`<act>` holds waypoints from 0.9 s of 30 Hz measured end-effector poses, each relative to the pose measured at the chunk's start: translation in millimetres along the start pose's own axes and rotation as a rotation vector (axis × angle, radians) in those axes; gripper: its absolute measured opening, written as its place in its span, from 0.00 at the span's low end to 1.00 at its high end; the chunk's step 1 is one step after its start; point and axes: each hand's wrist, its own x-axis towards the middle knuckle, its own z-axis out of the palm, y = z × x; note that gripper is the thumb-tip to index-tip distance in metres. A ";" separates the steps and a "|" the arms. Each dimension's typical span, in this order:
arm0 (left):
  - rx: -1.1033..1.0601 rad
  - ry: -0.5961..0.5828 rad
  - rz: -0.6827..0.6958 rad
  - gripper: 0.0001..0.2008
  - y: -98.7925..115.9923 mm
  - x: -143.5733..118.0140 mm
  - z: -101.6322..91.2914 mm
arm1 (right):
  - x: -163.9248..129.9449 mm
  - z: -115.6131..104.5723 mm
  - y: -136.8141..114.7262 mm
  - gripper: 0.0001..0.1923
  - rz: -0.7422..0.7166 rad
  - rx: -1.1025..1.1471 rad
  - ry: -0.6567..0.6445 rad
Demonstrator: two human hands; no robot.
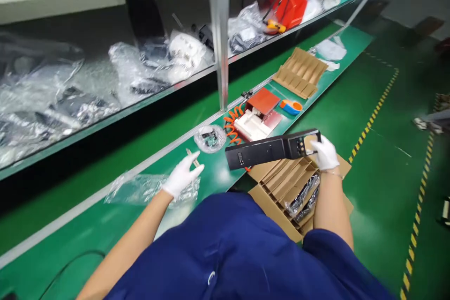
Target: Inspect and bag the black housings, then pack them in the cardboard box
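- The right hand [325, 152] in a white glove is closed around one end of a long black plastic part [272, 149]. The part sticks out flat to the left of that hand, up in the air over the desk edge.
- To do this bit well, I think the right hand should keep a firm hold near the end and keep the part level, because it is long and the far end could dip or bump things.
- Just under the right hand sits a cardboard box [281, 183] with slots made of card. Some slots hold more parts in shiny bags [304, 199].
- The left hand [183, 174], also in a white glove, is mostly open with fingers spread. It rests on a clear plastic bag [140, 190] lying flat on the green desk [87, 225].
- The left hand does not grip anything that I can see. A small thin stick-like thing [192, 156] lies right by its fingertips; I cannot tell if they touch it.
- I think the left hand should press the bag down softly so it does not slide.
- Past the left hand, a bit further on, is a round clear pack [210, 138] with small bits inside.
- Between the two hands and further away are an orange curly cord [232, 126] and a white and red tool block [255, 119].
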 end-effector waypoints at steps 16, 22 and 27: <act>-0.854 0.722 0.021 0.26 41.7 -65.5 -59.1 | -176.4 263.4 -139.1 0.39 -0.777 0.011 -0.932; -0.878 1.044 -0.012 0.18 42.5 -73.7 -74.0 | -236.1 315.4 -122.5 0.50 -0.793 -0.097 -0.842; -0.879 1.081 -0.032 0.19 38.6 -79.7 -78.4 | -233.0 319.7 -130.7 0.41 -0.869 -0.103 -0.817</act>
